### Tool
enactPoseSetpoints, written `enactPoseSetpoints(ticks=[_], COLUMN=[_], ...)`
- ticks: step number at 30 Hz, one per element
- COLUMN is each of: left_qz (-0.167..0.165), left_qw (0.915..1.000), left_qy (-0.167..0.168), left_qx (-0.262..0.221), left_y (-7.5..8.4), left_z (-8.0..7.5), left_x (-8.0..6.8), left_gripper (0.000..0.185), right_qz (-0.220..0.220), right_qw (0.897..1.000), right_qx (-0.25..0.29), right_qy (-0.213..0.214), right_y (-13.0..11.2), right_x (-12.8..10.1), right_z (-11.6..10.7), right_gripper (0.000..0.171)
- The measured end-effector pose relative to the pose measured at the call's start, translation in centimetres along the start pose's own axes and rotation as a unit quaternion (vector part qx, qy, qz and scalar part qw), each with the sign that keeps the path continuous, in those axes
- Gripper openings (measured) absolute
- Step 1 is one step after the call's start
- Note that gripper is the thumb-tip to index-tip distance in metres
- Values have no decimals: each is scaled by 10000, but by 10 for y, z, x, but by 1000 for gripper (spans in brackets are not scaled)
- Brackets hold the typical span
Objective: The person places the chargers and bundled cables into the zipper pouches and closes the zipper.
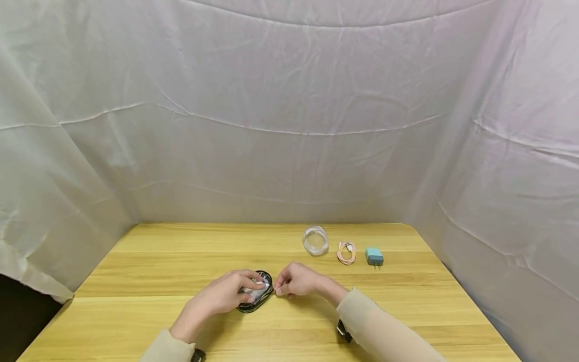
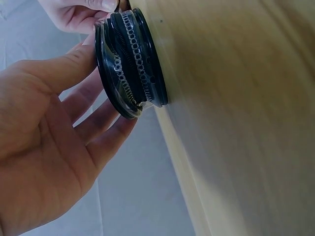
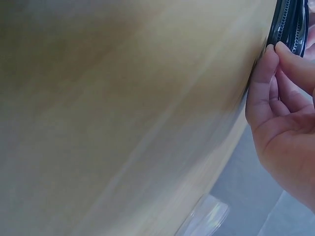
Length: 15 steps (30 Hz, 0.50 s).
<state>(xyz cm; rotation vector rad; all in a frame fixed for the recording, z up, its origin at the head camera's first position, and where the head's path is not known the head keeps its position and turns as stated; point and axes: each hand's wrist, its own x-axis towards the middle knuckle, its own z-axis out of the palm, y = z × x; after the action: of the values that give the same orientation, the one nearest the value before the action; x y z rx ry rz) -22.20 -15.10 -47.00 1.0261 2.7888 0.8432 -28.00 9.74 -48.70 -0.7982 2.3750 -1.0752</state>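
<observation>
A small oval zip pouch [image 1: 261, 300] of clear plastic with black trim lies on the wooden table, tilted in the head view. My left hand [image 1: 221, 292] holds it from the left, its thumb and fingers spread around the rim. In the left wrist view the toothed zip [image 2: 137, 54] runs along the pouch's side wall. At the right end of the pouch my right hand [image 1: 299, 279] pinches the zipper pull [image 2: 118, 6] between thumb and index finger, and the fingertips hide most of it. Dark contents show faintly through the plastic.
Farther back on the table [image 1: 181, 266] lie a clear round plastic item [image 1: 315, 251], a coiled pink USB cable [image 1: 347, 263] and a blue charger plug [image 1: 374, 256], in a row towards the right. Pale cloth [image 1: 289, 166] hangs behind and at both sides.
</observation>
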Motion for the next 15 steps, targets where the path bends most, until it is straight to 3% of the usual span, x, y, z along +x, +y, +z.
enactPoseSetpoints(ticks=[15], left_qz=[108], left_qw=[9995], left_qy=[-240], left_qx=[-192], left_y=[-4], left_z=[-5], left_x=[0], left_gripper=[36], right_qz=[119], right_qw=[9998], right_qx=[98], right_qy=[131], right_y=[-2], right_x=[1], right_z=[1], right_gripper=[8])
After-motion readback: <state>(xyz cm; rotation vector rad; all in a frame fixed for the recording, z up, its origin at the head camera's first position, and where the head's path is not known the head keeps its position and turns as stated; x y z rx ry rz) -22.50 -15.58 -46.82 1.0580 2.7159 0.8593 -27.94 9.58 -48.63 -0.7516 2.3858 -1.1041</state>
